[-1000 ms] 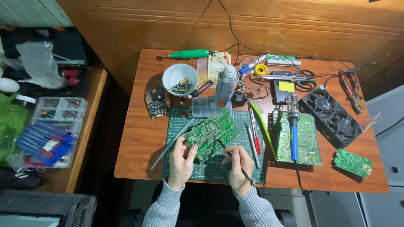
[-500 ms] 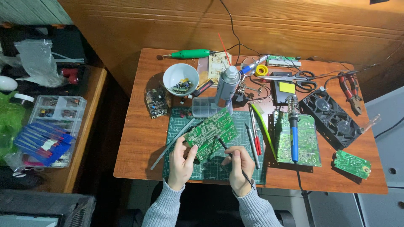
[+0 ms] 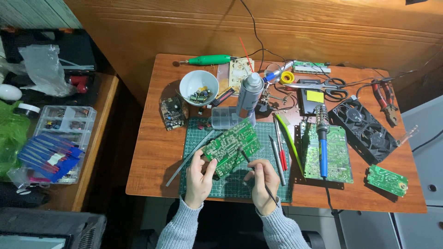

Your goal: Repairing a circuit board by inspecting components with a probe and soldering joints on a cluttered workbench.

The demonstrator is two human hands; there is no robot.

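- The wooden table [image 3: 152,152] fills most of my view, with a green cutting mat [image 3: 263,138] lying at its near edge in front of me.
- To the right sit a black double fan unit [image 3: 367,129] and a large green board [image 3: 339,157] with a blue-handled soldering iron [image 3: 322,147] lying across it; a small green board [image 3: 387,180] lies near the table's right corner.
- Behind the mat stand a grey spray can [image 3: 249,94], a white bowl [image 3: 199,87] of small parts and a clear plastic box [image 3: 226,117].
- Over the mat I hold a green circuit board [image 3: 231,147], tilted, its lower left edge in my left hand [image 3: 199,177], whose thumb and fingers are clamped on that edge.
- My right hand [image 3: 262,182] is closed around a thin dark tool [image 3: 256,173]; its tip points up at the board's lower right edge and seems to touch it, though it is too fine to be sure.
- Just right of the board, red-handled and grey screwdrivers [image 3: 279,150] and a yellow-green tool [image 3: 290,140] lie on the mat.
- A thin grey strip [image 3: 189,159] slants off the mat's left edge beside my left hand.
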